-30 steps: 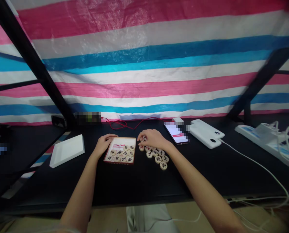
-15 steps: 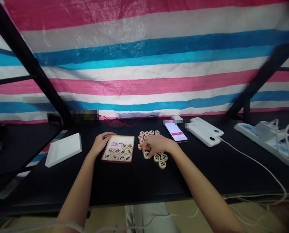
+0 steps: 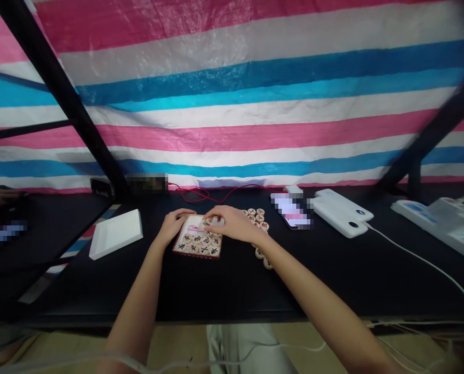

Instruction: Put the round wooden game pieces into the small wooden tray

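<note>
Right bare hand (image 3: 230,221): hovering over the upper right of a shallow, red-edged box with a white floor (image 3: 192,223); apparently gripping a small round cream disc with a black character (image 3: 206,224) between thumb and fingers.
Step at box: judged as adding the disc to the rows; calling next for seating it flat beside its neighbours and releasing without nudging them.
Left bare hand (image 3: 173,223): resting at the box's upper-left edge, apparently steadying; not showing whether grasping or only touching.
Box contents, centre of frame: holding cream discs with black characters (image 3: 196,239), lying flat in rows toward the lower edge; showing pink-red print at upper left; partly hiding beneath the right hand.
Loose cream discs, right of centre: lying on the black table (image 3: 201,291); showing red characters toward the upper end, black toward the lower; partly hiding behind the right forearm.
Shallow white rectangular tray (image 3: 116,234), left of centre: lying open side up, well apart from the box.
Far left edge: showing another person's hand (image 3: 0,196).
</note>
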`<move>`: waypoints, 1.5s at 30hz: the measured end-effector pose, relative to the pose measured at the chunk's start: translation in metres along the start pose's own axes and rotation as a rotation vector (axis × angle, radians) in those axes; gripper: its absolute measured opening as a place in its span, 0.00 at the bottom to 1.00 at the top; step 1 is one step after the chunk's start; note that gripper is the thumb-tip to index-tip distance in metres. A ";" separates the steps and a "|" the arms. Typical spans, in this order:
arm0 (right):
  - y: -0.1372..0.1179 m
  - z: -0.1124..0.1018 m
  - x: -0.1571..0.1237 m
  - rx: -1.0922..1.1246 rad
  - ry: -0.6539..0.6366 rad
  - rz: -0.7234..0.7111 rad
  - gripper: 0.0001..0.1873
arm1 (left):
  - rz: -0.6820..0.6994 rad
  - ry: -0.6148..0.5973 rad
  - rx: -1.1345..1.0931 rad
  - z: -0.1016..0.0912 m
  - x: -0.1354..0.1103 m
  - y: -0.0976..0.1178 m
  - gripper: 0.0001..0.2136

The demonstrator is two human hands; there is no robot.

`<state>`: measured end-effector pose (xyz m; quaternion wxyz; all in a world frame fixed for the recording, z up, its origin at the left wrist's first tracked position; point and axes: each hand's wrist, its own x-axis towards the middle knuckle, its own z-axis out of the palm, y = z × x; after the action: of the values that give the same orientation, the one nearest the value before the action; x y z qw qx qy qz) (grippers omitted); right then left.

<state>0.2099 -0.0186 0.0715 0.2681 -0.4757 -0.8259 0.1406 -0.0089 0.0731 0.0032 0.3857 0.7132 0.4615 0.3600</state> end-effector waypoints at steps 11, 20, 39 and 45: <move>-0.002 0.046 0.015 -0.411 -0.098 0.016 0.16 | 0.010 0.006 0.051 0.001 -0.001 0.002 0.14; -0.001 0.048 0.011 -0.450 -0.127 -0.007 0.16 | -0.008 0.021 0.041 0.001 -0.004 0.005 0.15; 0.012 -0.050 -0.143 -0.075 -0.306 0.173 0.13 | -0.005 0.014 0.018 0.001 -0.004 0.004 0.14; 0.024 -0.045 -0.160 -0.123 -0.235 0.211 0.16 | -0.015 0.019 0.028 0.000 -0.007 0.006 0.15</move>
<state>0.3172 -0.1450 0.0469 0.1238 -0.5557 -0.8040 0.1718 -0.0089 0.0648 0.0069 0.3739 0.7116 0.4754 0.3576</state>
